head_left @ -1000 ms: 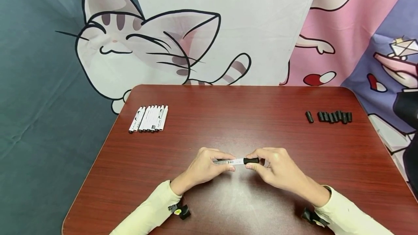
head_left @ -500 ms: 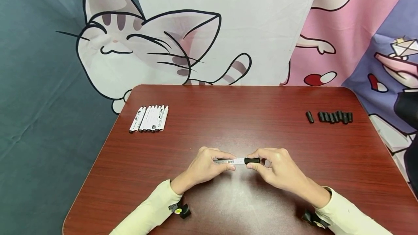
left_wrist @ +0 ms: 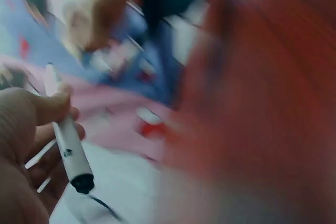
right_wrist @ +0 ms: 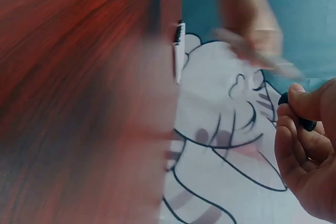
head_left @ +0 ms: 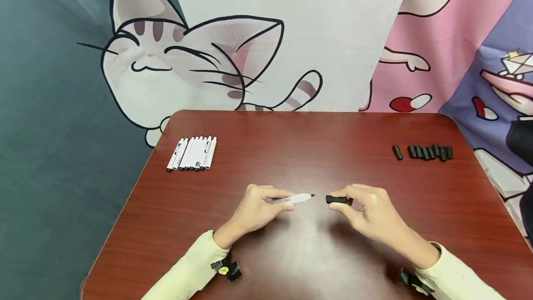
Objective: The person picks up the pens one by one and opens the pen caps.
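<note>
My left hand (head_left: 255, 207) pinches a white marker (head_left: 297, 198) by its barrel, its bare dark tip pointing right. In the left wrist view the marker (left_wrist: 72, 148) lies between thumb and fingers, its black end plug toward the camera. Across a small gap, my right hand (head_left: 368, 207) pinches a black marker cap (head_left: 336, 199) between thumb and fingertips. The right wrist view shows part of the cap (right_wrist: 307, 124) sticking out from under the thumb. Both hands are above the middle of the table.
Several white markers (head_left: 192, 153) lie side by side at the table's back left. Toward the back right lies a row of black caps (head_left: 430, 153), with a single cap (head_left: 397, 152) just left of it. A printed cloth (head_left: 333, 36) hangs behind the brown table (head_left: 300, 142).
The cap has come off the marker. My right hand has moved right with the cap, while my left has shifted slightly left, tilting the marker's tip upward.
</note>
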`<state>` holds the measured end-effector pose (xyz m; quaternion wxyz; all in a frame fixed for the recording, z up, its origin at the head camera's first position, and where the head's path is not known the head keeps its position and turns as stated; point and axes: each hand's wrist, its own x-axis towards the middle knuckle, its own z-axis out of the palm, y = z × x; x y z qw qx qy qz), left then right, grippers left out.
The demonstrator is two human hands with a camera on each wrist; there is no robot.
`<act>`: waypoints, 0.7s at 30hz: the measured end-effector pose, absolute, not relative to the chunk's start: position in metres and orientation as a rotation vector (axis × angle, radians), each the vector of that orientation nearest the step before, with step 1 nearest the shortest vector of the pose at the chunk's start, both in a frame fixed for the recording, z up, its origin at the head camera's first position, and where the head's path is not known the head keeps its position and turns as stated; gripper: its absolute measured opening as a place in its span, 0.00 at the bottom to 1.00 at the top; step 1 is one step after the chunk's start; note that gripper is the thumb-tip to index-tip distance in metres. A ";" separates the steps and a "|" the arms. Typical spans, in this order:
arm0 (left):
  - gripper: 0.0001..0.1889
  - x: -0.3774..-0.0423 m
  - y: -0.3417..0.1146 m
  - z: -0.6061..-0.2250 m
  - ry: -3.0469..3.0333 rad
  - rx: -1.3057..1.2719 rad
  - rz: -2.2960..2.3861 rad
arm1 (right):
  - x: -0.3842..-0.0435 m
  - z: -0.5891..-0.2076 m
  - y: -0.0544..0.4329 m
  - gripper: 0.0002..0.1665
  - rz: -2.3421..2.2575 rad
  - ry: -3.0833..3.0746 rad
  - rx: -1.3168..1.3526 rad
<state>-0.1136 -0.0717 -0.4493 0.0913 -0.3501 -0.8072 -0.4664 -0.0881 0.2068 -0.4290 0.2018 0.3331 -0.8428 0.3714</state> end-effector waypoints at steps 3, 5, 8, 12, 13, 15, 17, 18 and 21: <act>0.12 -0.113 -0.068 -0.434 -2.359 -1.006 -1.447 | -0.086 -0.424 0.211 0.19 1.069 -2.380 0.858; 0.11 -0.113 -0.068 -0.430 -2.374 -0.980 -1.462 | -0.085 -0.425 0.212 0.20 1.153 -2.400 0.805; 0.11 -0.112 -0.072 -0.431 -2.424 -0.905 -1.542 | -0.081 -0.428 0.213 0.20 1.362 -2.385 0.711; 0.12 -0.113 -0.078 -0.429 -2.478 -0.827 -1.620 | -0.081 -0.432 0.220 0.19 1.598 -2.356 0.608; 0.12 -0.114 -0.081 -0.427 -2.485 -0.813 -1.628 | -0.081 -0.433 0.223 0.18 1.624 -2.356 0.585; 0.11 -0.116 -0.086 -0.424 -2.493 -0.790 -1.639 | -0.081 -0.433 0.227 0.17 1.650 -2.356 0.545; 0.11 -0.119 -0.093 -0.421 -2.488 -0.761 -1.654 | -0.081 -0.434 0.231 0.17 1.642 -2.356 0.514; 0.12 -0.120 -0.097 -0.419 -2.483 -0.746 -1.657 | -0.081 -0.434 0.233 0.17 1.636 -2.352 0.503; 0.12 -0.124 -0.109 -0.415 -2.460 -0.696 -1.672 | -0.081 -0.434 0.239 0.17 1.622 -2.343 0.475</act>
